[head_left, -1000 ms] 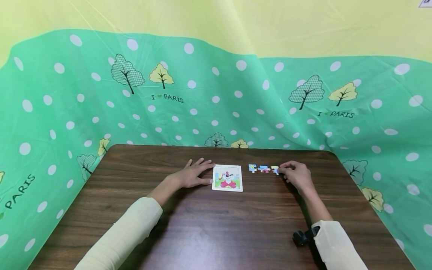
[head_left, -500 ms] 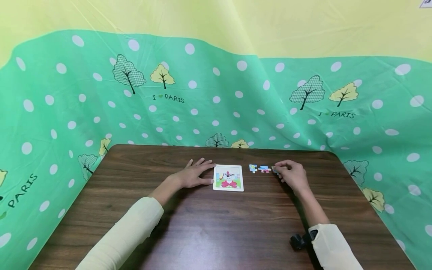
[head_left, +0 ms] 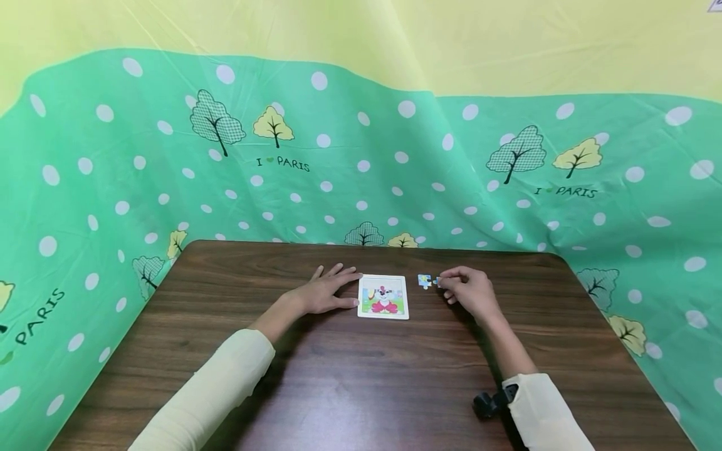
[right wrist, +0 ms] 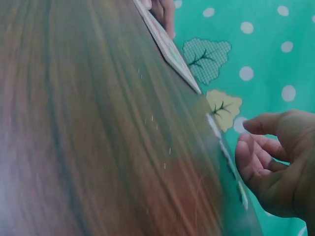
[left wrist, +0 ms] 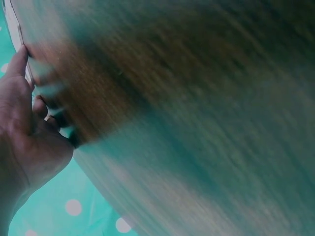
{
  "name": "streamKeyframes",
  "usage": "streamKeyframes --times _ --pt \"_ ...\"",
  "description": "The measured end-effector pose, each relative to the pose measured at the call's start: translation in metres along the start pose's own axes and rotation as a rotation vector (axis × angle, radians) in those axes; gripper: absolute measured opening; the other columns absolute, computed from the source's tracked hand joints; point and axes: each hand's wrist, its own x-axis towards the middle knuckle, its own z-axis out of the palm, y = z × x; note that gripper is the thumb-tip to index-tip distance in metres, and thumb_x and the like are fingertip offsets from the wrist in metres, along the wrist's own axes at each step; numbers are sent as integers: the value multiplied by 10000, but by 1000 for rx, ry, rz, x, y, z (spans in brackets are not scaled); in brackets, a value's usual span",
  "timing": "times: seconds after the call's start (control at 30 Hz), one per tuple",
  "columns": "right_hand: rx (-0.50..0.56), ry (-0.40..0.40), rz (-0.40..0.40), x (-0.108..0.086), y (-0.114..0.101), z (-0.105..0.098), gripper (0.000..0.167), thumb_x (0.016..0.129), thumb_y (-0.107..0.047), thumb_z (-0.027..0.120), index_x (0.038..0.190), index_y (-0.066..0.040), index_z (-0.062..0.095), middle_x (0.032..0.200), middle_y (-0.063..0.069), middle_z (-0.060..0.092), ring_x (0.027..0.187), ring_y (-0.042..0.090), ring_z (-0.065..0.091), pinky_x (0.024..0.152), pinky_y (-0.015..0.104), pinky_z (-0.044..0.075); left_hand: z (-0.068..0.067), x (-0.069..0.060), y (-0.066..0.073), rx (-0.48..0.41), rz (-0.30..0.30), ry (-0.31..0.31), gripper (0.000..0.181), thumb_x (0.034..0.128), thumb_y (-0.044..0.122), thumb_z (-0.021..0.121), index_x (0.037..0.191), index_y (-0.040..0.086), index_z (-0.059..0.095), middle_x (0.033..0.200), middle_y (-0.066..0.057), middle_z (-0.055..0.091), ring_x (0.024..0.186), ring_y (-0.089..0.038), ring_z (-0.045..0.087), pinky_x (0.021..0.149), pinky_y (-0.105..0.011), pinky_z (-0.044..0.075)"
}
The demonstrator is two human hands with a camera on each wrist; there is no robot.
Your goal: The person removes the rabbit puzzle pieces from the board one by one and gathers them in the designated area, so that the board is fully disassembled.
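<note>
Left hand point(head_left: 320, 295) rests palm down, spread wide; right hand point(head_left: 472, 292) loosely curled.

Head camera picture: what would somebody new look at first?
Probably the green polka-dot cloth, hanging behind the wooden table. Next, the white-framed cartoon puzzle on the table, touched by the left hand. Small jigsaw pieces lie right of the puzzle, near the right hand.

puzzle point(head_left: 383, 302): white-rimmed, red, green | puzzle piece point(head_left: 424, 280): blue, yellow | table point(head_left: 361, 388): dark brown woodgrain | cloth point(head_left: 344, 144): green, white-dotted, yellow above | sleeves point(head_left: 209, 388): cream
</note>
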Motion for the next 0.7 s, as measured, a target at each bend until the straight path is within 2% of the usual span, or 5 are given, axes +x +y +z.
streamKeyframes --times 0.33,0.53,0.7 --pt "64 -143 -24 -2 -15 27 380 989 -143 865 1266 91 750 922 63 777 704 116 701 673 292 676 0 -3 1 -26 2 4 842 1081 691 634 1793 350 342 1911 20 216 1807 -285 22 1426 -662 -89" --pt "84 -189 -39 -1 -21 41 382 970 -131 885 1249 96 754 865 27 735 702 131 692 659 296 674 -1 -3 4 -28 12 8 856 1082 695 629 1795 317 344 1911 -11 221 1806 -313 30 1423 -672 -90" --pt "75 -220 -54 -2 -24 54 365 961 -114 892 1235 89 761 856 33 751 699 144 709 655 292 673 1 -2 3 -24 11 12 853 1080 710 621 1794 337 342 1912 11 216 1807 -294 25 1423 -671 -87"
